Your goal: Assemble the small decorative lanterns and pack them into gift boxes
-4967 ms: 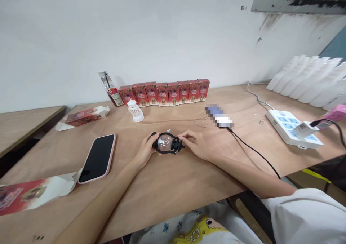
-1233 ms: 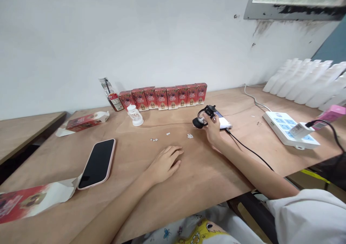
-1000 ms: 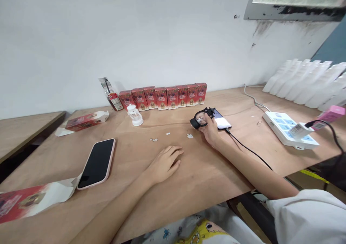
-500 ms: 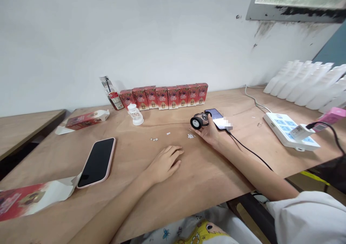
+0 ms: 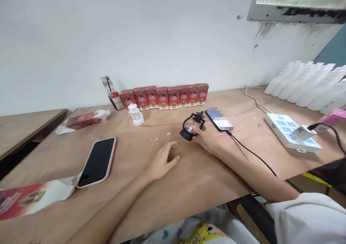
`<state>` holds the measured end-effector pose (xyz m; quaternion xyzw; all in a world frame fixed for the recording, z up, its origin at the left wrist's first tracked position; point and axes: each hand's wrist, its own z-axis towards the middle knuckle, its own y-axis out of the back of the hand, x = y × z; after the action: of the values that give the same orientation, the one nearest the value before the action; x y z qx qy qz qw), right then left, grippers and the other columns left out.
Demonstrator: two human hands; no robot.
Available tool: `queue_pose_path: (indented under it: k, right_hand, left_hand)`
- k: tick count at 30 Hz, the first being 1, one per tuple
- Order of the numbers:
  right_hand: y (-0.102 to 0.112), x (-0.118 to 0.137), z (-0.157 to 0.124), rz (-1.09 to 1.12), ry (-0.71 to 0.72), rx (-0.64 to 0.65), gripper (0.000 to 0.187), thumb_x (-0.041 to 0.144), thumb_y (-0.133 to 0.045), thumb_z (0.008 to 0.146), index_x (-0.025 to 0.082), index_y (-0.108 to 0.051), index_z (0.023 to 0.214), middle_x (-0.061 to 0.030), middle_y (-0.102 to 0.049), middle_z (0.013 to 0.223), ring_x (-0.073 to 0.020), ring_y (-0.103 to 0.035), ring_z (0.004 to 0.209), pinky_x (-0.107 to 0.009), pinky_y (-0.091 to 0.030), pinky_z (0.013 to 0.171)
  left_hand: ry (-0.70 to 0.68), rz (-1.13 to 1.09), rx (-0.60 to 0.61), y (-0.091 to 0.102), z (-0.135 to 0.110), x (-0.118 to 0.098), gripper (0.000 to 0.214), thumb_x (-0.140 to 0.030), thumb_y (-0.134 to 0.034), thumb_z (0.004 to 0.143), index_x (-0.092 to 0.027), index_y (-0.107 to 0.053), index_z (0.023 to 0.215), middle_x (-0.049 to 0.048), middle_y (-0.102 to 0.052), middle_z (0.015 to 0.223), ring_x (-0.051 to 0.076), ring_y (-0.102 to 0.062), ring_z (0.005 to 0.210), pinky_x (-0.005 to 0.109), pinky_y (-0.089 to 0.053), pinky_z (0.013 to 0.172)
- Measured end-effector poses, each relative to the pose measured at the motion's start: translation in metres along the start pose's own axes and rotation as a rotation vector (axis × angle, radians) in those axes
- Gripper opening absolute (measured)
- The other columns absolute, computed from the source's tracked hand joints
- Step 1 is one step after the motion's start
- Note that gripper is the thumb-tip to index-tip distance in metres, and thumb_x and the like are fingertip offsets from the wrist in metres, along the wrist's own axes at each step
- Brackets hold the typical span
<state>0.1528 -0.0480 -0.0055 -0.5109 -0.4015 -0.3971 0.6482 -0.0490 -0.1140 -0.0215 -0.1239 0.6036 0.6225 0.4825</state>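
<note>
My right hand [image 5: 204, 137] grips a small black lantern [image 5: 191, 125] with a clear globe, held tilted just above the wooden table [image 5: 189, 179]. My left hand [image 5: 162, 160] rests near the table's middle, fingers spread and slightly lifted, holding nothing. A few tiny round button cells [image 5: 154, 139] and a small white scrap [image 5: 168, 133] lie just beyond my left hand. A white lantern [image 5: 135, 113] stands further back on the left.
A row of red boxes [image 5: 164, 96] lines the wall. A phone in a pink case [image 5: 97, 162] lies left, another phone [image 5: 219, 120] on a cable right. A white power strip [image 5: 292, 132] sits far right. Opened red boxes [image 5: 83, 118] [image 5: 29, 197] lie left.
My right hand has brought the black lantern leftward from beside the cabled phone toward the table's middle and turned it more upright. My left hand's fingers have lifted slightly.
</note>
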Motion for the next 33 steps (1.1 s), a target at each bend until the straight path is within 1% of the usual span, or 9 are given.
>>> queue_pose_path:
  k: [5,11,14,17,19,24,27,30,33]
  right_hand:
    - [-0.013,-0.015,-0.017,-0.163,0.141,0.130,0.054,0.040,-0.080,0.060,0.024,-0.056,0.106,-0.0031,-0.064,0.107,-0.0217,-0.057,0.105,-0.039,-0.042,0.097]
    - [-0.018,-0.015,-0.031,-0.421,0.340,0.572,0.054,0.063,-0.051,0.081,0.025,-0.052,0.119,-0.0089,-0.054,0.125,-0.0243,-0.050,0.119,-0.040,-0.041,0.099]
    - [-0.009,-0.014,-0.025,-0.481,0.421,0.431,0.054,0.063,-0.030,0.090,0.024,-0.049,0.122,-0.0086,-0.055,0.124,-0.0230,-0.053,0.115,-0.040,-0.042,0.098]
    - [0.007,-0.013,-0.010,-0.664,0.370,0.145,0.039,0.048,-0.033,0.095,0.023,-0.051,0.118,-0.0075,-0.060,0.116,-0.0202,-0.058,0.103,-0.037,-0.047,0.091]
    - [0.020,-0.011,0.003,-0.879,0.347,0.083,0.031,0.036,-0.037,0.095,0.020,-0.051,0.117,-0.0098,-0.060,0.119,-0.0206,-0.059,0.101,-0.037,-0.048,0.087]
    - [0.039,-0.005,0.023,-1.533,0.394,0.390,0.032,0.009,-0.038,0.089,0.016,-0.057,0.115,-0.0118,-0.062,0.120,-0.0232,-0.054,0.113,-0.040,-0.039,0.096]
    - [0.040,-0.002,0.025,-1.708,0.433,0.484,0.033,0.007,-0.041,0.088,0.017,-0.059,0.114,-0.0100,-0.063,0.121,-0.0224,-0.055,0.112,-0.036,-0.036,0.096]
    - [0.041,0.002,0.024,-1.836,0.473,0.498,0.026,0.008,-0.045,0.086,0.014,-0.063,0.104,-0.0119,-0.067,0.108,-0.0241,-0.058,0.103,-0.035,-0.036,0.090]
    - [0.044,0.005,0.025,-1.875,0.524,0.580,0.030,0.004,-0.047,0.083,0.014,-0.062,0.107,-0.0115,-0.068,0.104,-0.0233,-0.058,0.099,-0.034,-0.035,0.087]
  left_hand:
    - [0.085,-0.368,-0.104,0.001,0.005,0.003,0.067,-0.032,-0.068,0.073,-0.020,-0.033,0.128,0.0127,-0.053,0.124,0.023,-0.055,0.112,0.043,-0.043,0.099]
    - [0.130,-0.472,-0.141,-0.001,0.008,0.007,0.052,-0.028,-0.075,0.064,-0.015,-0.051,0.109,0.0109,-0.060,0.114,0.026,-0.058,0.107,0.039,-0.047,0.093]
    - [0.198,-0.556,-0.155,0.000,0.010,0.008,0.053,-0.030,-0.077,0.060,-0.015,-0.054,0.105,0.0097,-0.065,0.109,0.026,-0.060,0.105,0.040,-0.046,0.093]
    - [0.255,-0.629,-0.216,0.003,0.011,0.006,0.054,-0.032,-0.079,0.058,-0.015,-0.056,0.104,0.0089,-0.066,0.110,0.026,-0.059,0.107,0.040,-0.044,0.096]
    - [0.275,-0.659,-0.269,0.005,0.012,0.004,0.052,-0.034,-0.077,0.060,-0.016,-0.058,0.105,0.0090,-0.065,0.114,0.026,-0.057,0.111,0.039,-0.042,0.098]
    - [0.269,-0.716,-0.338,0.008,0.012,0.001,0.048,-0.036,-0.073,0.064,-0.016,-0.061,0.105,0.0076,-0.064,0.116,0.025,-0.053,0.114,0.036,-0.039,0.099]
    - [0.279,-0.741,-0.354,0.007,0.010,0.001,0.043,-0.037,-0.072,0.064,-0.016,-0.062,0.099,0.0055,-0.066,0.106,0.023,-0.056,0.105,0.031,-0.045,0.088]
    - [0.321,-0.778,-0.345,0.006,0.009,0.002,0.035,-0.040,-0.069,0.067,-0.017,-0.058,0.090,0.0007,-0.062,0.085,0.016,-0.059,0.076,0.025,-0.046,0.062]
    - [0.330,-0.834,-0.332,0.006,0.008,0.003,0.032,-0.041,-0.066,0.070,-0.018,-0.052,0.087,-0.0035,-0.056,0.073,0.010,-0.053,0.057,0.022,-0.041,0.052]
